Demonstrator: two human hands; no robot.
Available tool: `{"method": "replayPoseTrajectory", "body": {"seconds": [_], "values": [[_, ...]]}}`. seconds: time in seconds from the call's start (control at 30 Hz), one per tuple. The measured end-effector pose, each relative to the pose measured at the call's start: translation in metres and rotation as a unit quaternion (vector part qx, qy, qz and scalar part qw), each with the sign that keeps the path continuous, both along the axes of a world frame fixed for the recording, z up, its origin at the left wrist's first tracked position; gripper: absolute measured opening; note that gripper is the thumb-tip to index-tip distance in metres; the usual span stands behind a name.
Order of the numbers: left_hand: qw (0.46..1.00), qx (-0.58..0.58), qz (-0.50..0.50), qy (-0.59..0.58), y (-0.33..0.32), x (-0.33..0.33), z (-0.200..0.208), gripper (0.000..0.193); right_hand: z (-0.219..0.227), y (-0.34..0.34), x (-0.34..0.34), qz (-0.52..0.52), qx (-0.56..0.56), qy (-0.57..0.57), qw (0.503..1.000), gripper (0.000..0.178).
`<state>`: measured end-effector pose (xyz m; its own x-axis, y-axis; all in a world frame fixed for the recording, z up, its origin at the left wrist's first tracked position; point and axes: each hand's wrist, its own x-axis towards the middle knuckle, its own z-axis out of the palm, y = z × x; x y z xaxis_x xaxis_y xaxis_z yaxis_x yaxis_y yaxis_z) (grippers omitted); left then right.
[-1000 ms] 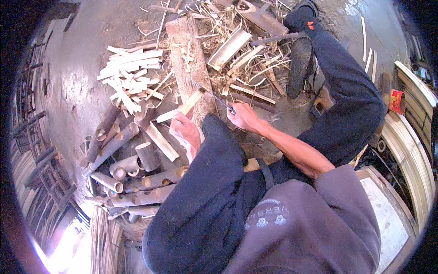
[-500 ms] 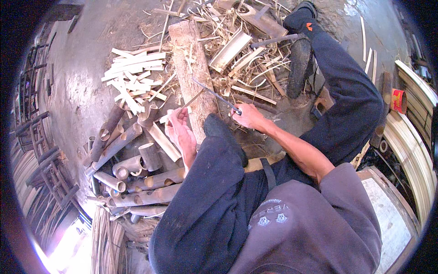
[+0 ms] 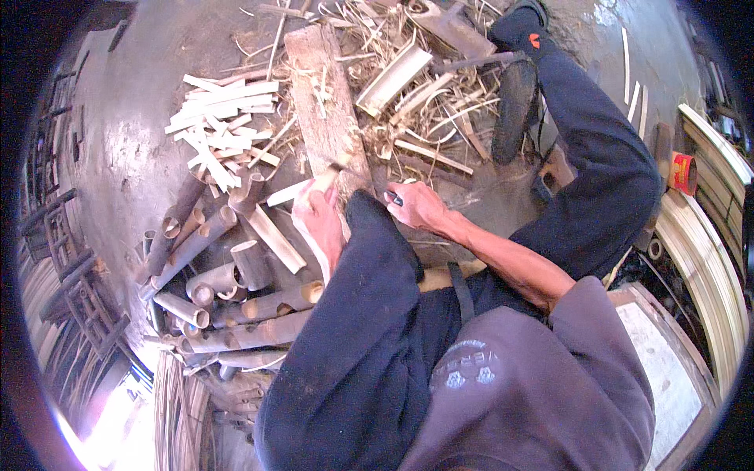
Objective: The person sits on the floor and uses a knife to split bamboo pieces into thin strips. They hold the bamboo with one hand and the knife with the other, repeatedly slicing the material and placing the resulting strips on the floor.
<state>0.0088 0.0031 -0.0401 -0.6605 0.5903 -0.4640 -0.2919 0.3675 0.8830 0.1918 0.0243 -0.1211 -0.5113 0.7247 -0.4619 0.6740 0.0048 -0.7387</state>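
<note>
My left hand [image 3: 320, 222] grips a short pale bamboo strip [image 3: 308, 188] that rests on the near end of a long weathered wooden block [image 3: 323, 102]. My right hand [image 3: 418, 206] is closed around the dark handle of a knife [image 3: 393, 198]; its blade is mostly hidden behind my raised left knee. Both hands sit close together just above my dark trouser leg.
A pile of cut bamboo tube sections [image 3: 212, 282] lies to my left. Split pale strips [image 3: 216, 118] are heaped beyond it. Shavings and offcuts [image 3: 424, 102] litter the ground ahead. My right leg and dark shoe [image 3: 522, 23] stretch forward. Curved bamboo slats [image 3: 707, 235] stand at the right.
My left hand has turned the strip from upright on the block to lying lower, pointing left. My right hand with the knife has stayed beside my knee.
</note>
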Motion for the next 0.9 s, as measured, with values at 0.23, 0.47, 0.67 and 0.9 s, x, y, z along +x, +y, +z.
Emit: {"method": "replayPoseTrajectory", "body": {"seconds": [0.23,0.47,0.67,0.9], "values": [[0.997,-0.012,-0.052,0.057,0.0,-0.013,0.0,0.031,-0.005,0.016,0.006,-0.007,-0.038,-0.009,0.999,0.032],[0.941,0.261,0.205,0.062,0.017,-0.104,0.014,0.027,-0.001,0.022,0.009,-0.018,-0.044,-0.003,0.999,0.023],[0.946,-0.164,0.008,0.281,-0.027,-0.112,-0.088,0.055,-0.001,0.022,0.01,-0.015,-0.027,-0.025,0.999,0.029],[0.982,-0.112,0.15,-0.041,-0.017,-0.129,-0.132,0.03,0.009,0.018,0.004,-0.017,-0.033,-0.005,0.999,0.032]]}}
